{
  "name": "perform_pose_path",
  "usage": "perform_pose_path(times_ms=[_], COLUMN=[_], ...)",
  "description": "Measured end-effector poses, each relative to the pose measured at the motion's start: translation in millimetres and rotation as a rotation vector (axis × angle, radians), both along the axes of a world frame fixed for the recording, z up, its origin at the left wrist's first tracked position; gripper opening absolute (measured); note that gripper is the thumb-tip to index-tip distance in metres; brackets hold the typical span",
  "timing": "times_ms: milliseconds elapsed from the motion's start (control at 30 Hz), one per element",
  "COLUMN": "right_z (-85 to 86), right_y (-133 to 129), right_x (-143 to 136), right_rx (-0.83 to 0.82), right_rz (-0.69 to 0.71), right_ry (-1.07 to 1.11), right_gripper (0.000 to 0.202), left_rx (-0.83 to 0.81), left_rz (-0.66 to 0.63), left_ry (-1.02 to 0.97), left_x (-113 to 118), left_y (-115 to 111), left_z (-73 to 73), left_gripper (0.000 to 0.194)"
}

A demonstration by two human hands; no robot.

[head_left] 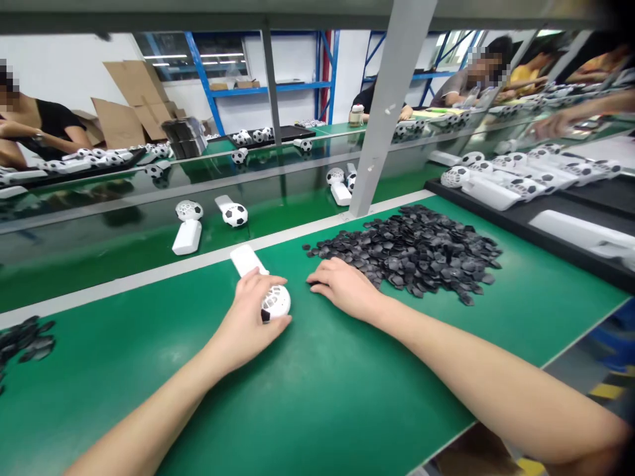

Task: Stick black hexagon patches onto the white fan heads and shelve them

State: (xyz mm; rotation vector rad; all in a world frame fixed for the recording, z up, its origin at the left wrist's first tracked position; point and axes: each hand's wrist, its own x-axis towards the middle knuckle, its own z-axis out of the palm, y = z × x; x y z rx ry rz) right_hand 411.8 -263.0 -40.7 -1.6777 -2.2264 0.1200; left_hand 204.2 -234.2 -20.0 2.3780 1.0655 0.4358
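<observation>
My left hand [248, 316] is closed around the round head of a white football-shaped handheld device [278, 301], which lies on the green work surface [278, 410]. Its flat white handle [247, 260] points away from me, and a black patch shows low on the head, beside my thumb. To the right, my right hand [342, 285] rests at the near left edge of a pile of black pentagon pieces [421, 251]. Its fingertips are pinched together on a small black piece [311, 283], mostly hidden by them.
Beyond a pale metal rail [149, 270], several football-headed devices [235, 215] lie on a green belt. A grey post [387, 119] rises behind the pile. At right stands a black tray [510, 228] of devices; more black pieces [30, 340] lie far left. Co-workers [54, 129] sit opposite.
</observation>
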Motion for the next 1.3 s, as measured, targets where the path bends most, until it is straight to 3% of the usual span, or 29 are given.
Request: perform_pose_path(times_ms=[100,200,433,667,833,967,1167,1300], right_z=[-0.3,3.3,20.3,23.8,19.9,14.7,15.0,17.9], right_y=[-1.6,-3.9,-20.6,-34.1,-37.6,-36.9,-33.1,-34.0], right_x=[-3.6,0.8,-3.2,-21.9,-29.5,-34.6,-34.7,-32.5], right_rx=[0.008,0.024,-0.021,-0.283,-0.251,-0.268,-0.3,-0.328], right_rz=[-0.015,-0.068,0.085,0.162,0.231,0.208,0.15,0.204], right_ry=[-0.115,-0.062,0.563,0.808,0.856,0.923,0.948,0.89], right_gripper=[0.019,0.024,0.012,0.006,0.004,0.005,0.007,0.005], left_rx=[-0.049,-0.075,-0.14,-0.186,-0.181,-0.189,-0.185,-0.242], left_rz=[-0.148,-0.205,-0.094,-0.188,-0.188,-0.206,-0.225,-0.219], left_ry=[-0.042,-0.078,-0.045,-0.068,-0.096,-0.124,-0.111,-0.12], left_x=[1.7,3.1,3.2,1.9,3.2,3.9,5.0,4.1], left_y=[-4.7,-8.6,-9.0,-7.3,-9.0,-9.4,-9.9,-9.8], left_z=[2.5,2.0,4.1,9.0,5.2,3.1,7.8,9.6], left_gripper=[0.045,0.049,0.059,0.053,0.052,0.06,0.043,0.049])
